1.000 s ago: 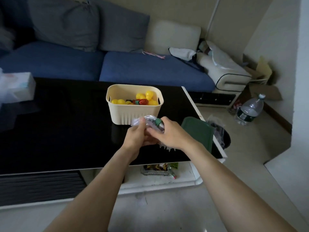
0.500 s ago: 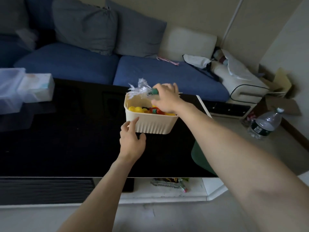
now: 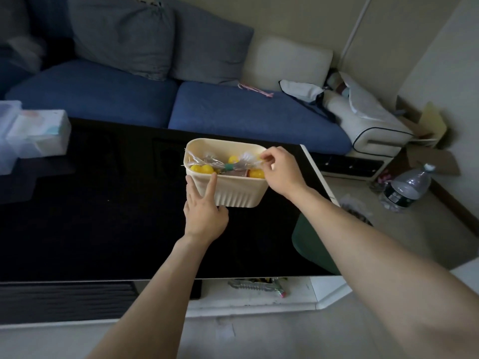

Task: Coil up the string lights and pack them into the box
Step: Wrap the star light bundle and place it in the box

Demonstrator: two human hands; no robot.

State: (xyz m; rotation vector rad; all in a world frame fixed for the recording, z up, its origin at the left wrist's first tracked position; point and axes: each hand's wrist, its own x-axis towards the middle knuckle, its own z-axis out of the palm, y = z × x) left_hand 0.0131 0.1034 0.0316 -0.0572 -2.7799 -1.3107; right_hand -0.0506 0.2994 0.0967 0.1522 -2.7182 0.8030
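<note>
Just one box (image 3: 241, 189), two hands.

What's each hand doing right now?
Left hand: open, straight fingers resting on the box.
Right hand: pinching something thin at the rim; cannot identify it.

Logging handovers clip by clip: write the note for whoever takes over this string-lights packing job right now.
Left hand: straight fingers pressed on the cream box, steadying it on the black table.
Right hand: fingertips curled at the box's right rim; what they pinch is unclear.
String lights: in the box, yellow bulbs and clear wrap showing.
Done: lights in.
Left: tuck wrap down, withdraw hands.
</note>
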